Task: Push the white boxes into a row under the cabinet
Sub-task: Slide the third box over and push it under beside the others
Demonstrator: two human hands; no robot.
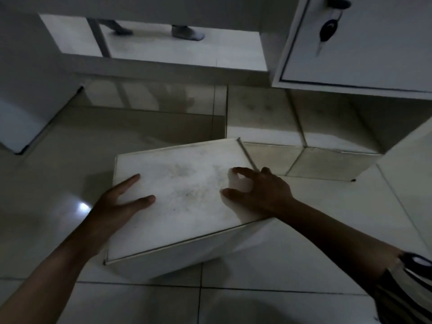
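A white box [184, 197] sits on the tiled floor in the middle of the view, turned at an angle. My left hand [119, 204] rests flat on its left side, fingers spread over the lid. On the lid's right part lies my right hand [259, 190], fingers bent and apart. Two more white boxes [264, 118] [327, 127] stand side by side behind it, partly beneath the white cabinet [364, 54] at the upper right. The angled box's far right corner touches the nearer of those boxes.
A key [327, 31] hangs from the cabinet door's lock. Another white panel [28, 90] stands at the left, and a white edge [411, 164] at the far right. A person's feet [187, 32] show beyond the gap at the top. Glossy floor tiles [280, 265] surround the box.
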